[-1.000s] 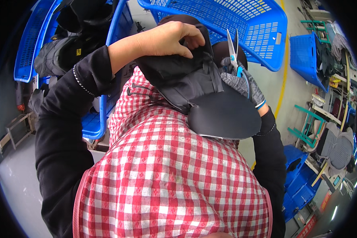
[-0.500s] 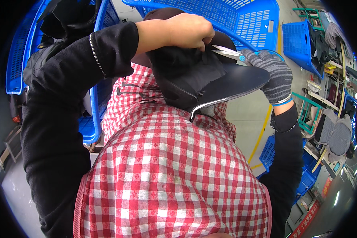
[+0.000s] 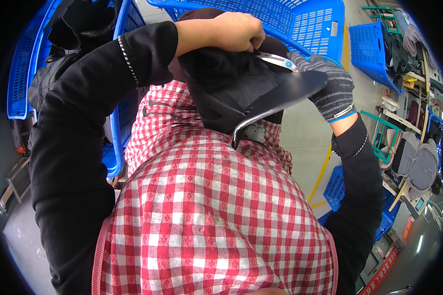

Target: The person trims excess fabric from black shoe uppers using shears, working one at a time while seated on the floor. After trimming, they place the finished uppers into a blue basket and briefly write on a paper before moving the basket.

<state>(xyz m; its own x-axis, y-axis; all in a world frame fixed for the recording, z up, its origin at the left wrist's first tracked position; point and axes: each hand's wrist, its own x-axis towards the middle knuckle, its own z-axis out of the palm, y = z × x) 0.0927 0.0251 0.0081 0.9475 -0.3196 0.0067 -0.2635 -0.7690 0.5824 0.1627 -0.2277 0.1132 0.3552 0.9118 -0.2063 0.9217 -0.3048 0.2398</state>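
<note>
A black cap with a stiff dark brim rests on my lap, its brim pointing right and its edge showing a pale line. My bare left hand is closed at the cap's far edge, pinching the fabric there. In a striped grey glove, my right hand is wrapped round the blue handles of a pair of scissors. The blades look closed together and reach left behind the brim towards my left fingertips. Their tips are hidden near the black fabric.
A large blue plastic basket stands just beyond my knees. Another blue basket at my left holds black pieces. To the right are a further blue basket and a green metal frame.
My right hand has moved a little left with the scissors, and their blades have come together. The brim has tipped slightly upward and left. My left hand keeps its grip.
</note>
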